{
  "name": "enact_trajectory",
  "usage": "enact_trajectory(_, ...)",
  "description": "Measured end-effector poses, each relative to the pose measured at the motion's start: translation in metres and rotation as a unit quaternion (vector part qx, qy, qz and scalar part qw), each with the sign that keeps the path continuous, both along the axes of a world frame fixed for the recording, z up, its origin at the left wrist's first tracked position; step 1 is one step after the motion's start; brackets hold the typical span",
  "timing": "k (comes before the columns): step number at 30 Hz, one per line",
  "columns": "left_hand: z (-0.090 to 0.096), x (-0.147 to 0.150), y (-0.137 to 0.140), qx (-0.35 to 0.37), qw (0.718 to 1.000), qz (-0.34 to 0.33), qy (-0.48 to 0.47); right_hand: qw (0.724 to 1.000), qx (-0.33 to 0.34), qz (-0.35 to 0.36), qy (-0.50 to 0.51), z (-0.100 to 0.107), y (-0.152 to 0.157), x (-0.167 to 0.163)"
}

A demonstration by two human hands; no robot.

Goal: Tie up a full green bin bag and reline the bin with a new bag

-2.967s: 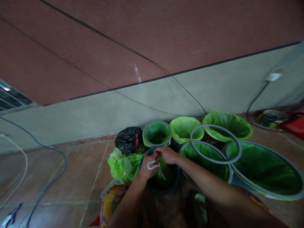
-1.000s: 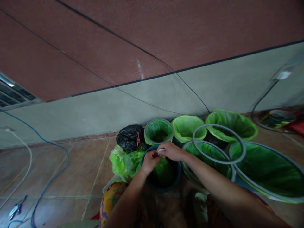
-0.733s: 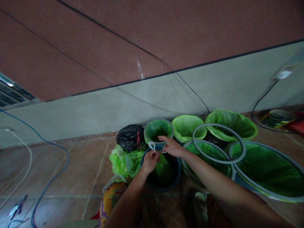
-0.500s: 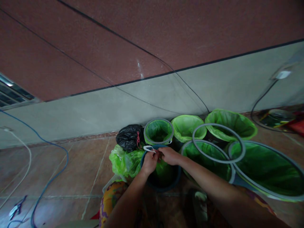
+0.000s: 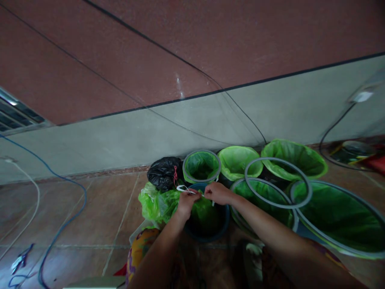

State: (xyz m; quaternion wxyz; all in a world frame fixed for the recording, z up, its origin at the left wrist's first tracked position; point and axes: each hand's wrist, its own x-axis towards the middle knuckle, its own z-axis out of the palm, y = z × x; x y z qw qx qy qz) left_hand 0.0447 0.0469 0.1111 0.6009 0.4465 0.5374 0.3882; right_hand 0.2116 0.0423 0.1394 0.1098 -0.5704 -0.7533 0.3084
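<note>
Both my hands are closed over a dark blue bin (image 5: 222, 230) on the floor, pinching the top of a green garbage bag (image 5: 204, 214). My left hand (image 5: 187, 202) grips it at the left, and a looped white strip (image 5: 184, 188) like a drawstring sticks out beyond its fingers. A short gap to the right, my right hand (image 5: 221, 193) has its fingers pressed together at the bag's edge. Below them hangs a small white end. The fingertips are partly hidden. Crumpled green bags (image 5: 159, 202) lie just left of the bin.
A knotted black bag (image 5: 162, 172) sits by the wall. Several bins with green liners stand behind and to the right, including a grey-rimmed bin (image 5: 184, 164). A loose grey ring (image 5: 248, 176) rests across two rims. A blue cable (image 5: 86, 196) runs over the tiles at left.
My hands have moved apart, the left slightly left and the right slightly right. The white loop has shifted left, and a white end now shows below my right hand.
</note>
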Motion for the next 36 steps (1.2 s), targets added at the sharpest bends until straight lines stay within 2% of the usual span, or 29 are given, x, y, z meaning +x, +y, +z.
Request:
enact_trajectory(4,-0.001,0.000,0.002,0.078,0.992,-0.047,0.092,0.999,-0.022,-0.008,-0.035,-0.005,0.000,-0.001)
enact_trajectory(7,-0.003,0.002,0.003,0.134,0.978,-0.071,0.140,0.998,-0.001,-0.043,-0.044,-0.007,0.000,-0.003)
enact_trajectory(13,-0.007,0.003,0.004,0.185,0.970,-0.055,0.149,0.999,-0.006,-0.015,0.049,-0.015,0.001,-0.014)
enact_trajectory(16,-0.008,0.005,0.002,0.210,0.961,-0.046,0.175,0.996,-0.023,-0.032,0.083,-0.017,0.002,-0.018)
enact_trajectory(21,-0.010,0.008,0.000,0.208,0.958,-0.032,0.194,0.975,-0.116,-0.067,0.178,-0.016,0.003,-0.014)
enact_trajectory(25,-0.011,0.009,0.002,0.178,0.964,-0.045,0.191,0.962,-0.151,-0.112,0.196,-0.015,0.003,-0.009)
enact_trajectory(28,-0.012,0.010,0.005,0.147,0.971,-0.073,0.176,0.971,-0.142,-0.120,0.148,-0.014,0.003,-0.009)
enact_trajectory(31,-0.015,0.008,0.005,0.133,0.963,-0.088,0.216,0.994,-0.055,-0.088,0.009,-0.012,0.001,-0.012)
enact_trajectory(34,-0.018,0.004,0.003,0.170,0.931,-0.099,0.307,0.990,0.017,-0.071,-0.124,-0.012,-0.003,-0.013)
enact_trajectory(36,-0.019,0.000,0.001,0.190,0.900,-0.120,0.374,0.982,0.017,-0.076,-0.173,-0.014,-0.005,-0.010)
